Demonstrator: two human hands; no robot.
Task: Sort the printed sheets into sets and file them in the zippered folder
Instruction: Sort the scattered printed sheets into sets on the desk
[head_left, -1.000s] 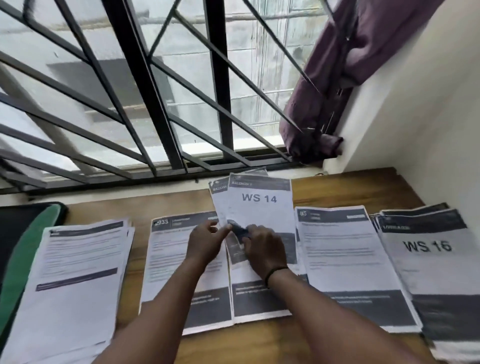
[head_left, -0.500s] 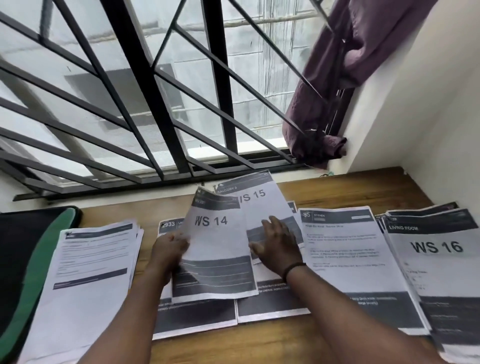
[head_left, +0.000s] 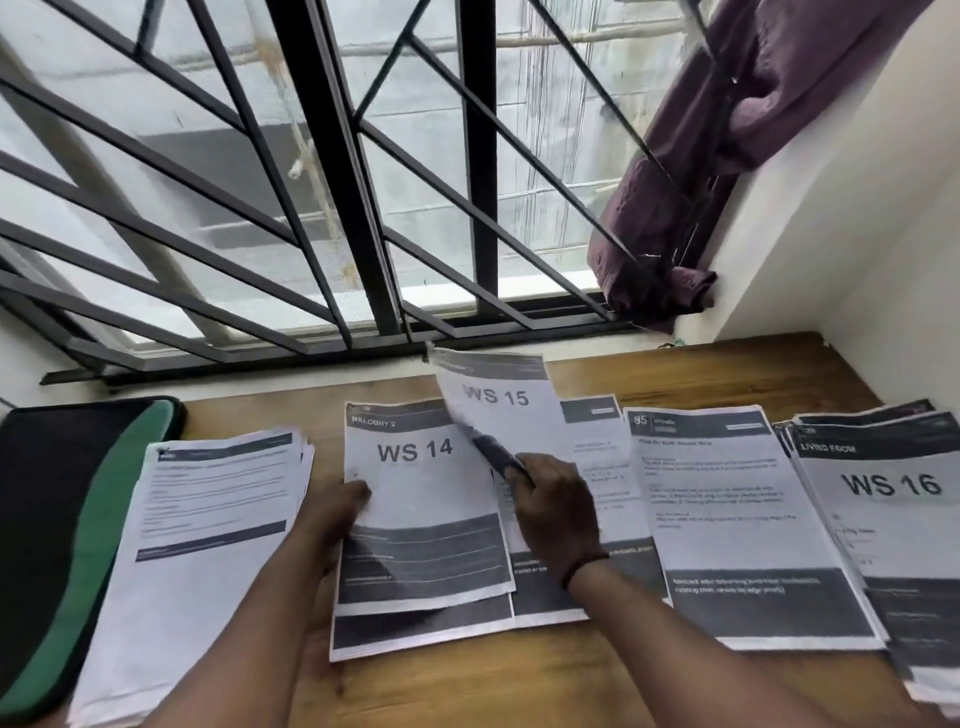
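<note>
- Sorting is judged to be somewhere in the middle: five piles are laid out in a row across the desk (head_left: 649, 374), under the window grille (head_left: 363, 208).
- WS 14 sheet (head_left: 415, 467) is held at its left edge by the left hand (head_left: 337, 512), thumb on top, and is laid onto the second pile from the left.
- WS 15 sheet (head_left: 498, 410) is lifted and tilted up off the middle pile, pinched at its lower edge by the right hand (head_left: 553, 506). So both grips are closed on paper, one sheet each.
- Plain text pile (head_left: 208, 519) is seen at the far left, kitchen pile (head_left: 727, 519) right of the middle, and WS 16 pile (head_left: 883, 499) at the far right edge.
- Zippered folder (head_left: 67, 519), black with a green band, is parked at the left end of the desk, partly under the text pile. Whether it is zipped can't be told from here, and no sheets are seen going into it.
- Left to do, as judged from this: the loose sheets are to be placed, the sets gathered, and everything filed. Filing doesn't look started at all.
</note>
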